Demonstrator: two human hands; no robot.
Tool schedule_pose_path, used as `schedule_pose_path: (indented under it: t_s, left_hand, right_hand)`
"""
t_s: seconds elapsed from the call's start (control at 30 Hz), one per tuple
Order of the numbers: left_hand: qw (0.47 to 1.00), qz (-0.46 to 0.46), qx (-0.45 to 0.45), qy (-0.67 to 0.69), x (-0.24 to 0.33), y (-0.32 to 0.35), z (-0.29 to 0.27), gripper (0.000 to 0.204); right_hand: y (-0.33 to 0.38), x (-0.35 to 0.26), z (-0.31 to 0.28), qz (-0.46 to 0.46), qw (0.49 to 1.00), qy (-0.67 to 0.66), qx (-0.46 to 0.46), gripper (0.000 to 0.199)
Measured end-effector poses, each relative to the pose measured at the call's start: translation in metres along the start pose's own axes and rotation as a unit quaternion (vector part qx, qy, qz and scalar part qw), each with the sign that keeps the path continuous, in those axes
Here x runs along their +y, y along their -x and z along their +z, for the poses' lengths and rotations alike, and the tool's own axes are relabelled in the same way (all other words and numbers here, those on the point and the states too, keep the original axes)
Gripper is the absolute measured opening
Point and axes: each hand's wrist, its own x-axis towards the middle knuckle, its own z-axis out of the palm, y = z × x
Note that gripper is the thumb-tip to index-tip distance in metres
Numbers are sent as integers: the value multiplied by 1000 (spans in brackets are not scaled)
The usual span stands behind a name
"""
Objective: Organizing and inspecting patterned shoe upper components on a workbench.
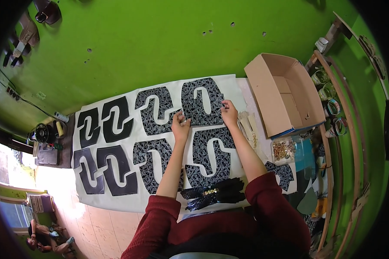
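Observation:
My left hand [181,124] pinches the lower left corner of a black-and-grey patterned cut piece [192,111] with a curved slot. At its right edge, the fingers of my right hand [229,113] are closed on the same piece. It lies on a white sheet [112,203] over the table. Similar patterned pieces are around it: one to the left [145,101], one below left [141,151], one below right [203,164]. Farther left lie plain black pieces [115,118] and dark grey pieces [116,162]. Glossy black straps with a gold ornament [212,193] sit near my body.
An open cardboard box [285,90] stands at the right, beside a clear container of gold metal bits [282,150]. Pale strips [250,131] lie near my right forearm. A wooden rack [343,151] borders the right. Another person [47,237] is at lower left.

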Motion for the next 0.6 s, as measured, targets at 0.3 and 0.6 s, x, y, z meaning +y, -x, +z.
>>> schedule_pose_path:
  t_s: [0.3,0.6]
  left_hand:
    - [995,53,22,-78,-17,-1,8,47]
    - [997,23,16,-71,-12,-3,8,47]
  right_hand:
    - [0,10,3,-16,994,107,25,26]
    - [-1,5,-5,-14,989,146,-14,24]
